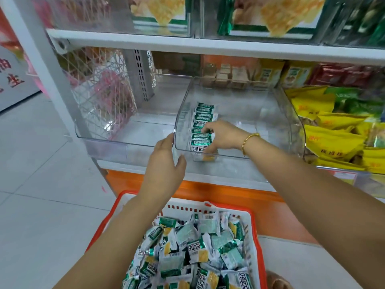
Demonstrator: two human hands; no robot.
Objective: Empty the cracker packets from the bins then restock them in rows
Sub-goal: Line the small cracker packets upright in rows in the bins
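Note:
Two clear plastic bins stand side by side on the lower shelf. The left bin holds nothing. In the right bin a row of green-and-white cracker packets stands on edge along its left wall. My right hand is inside this bin, fingers curled over the front packets of the row. My left hand is open at the front corner where the two bins meet, fingertips against the right bin's wall. Below, a red-and-white basket holds a heap of loose cracker packets.
Yellow and green snack bags fill the bin to the right. Bins with more packets sit on the upper shelf. A wire rack with pink goods is at the left, beside grey tiled floor.

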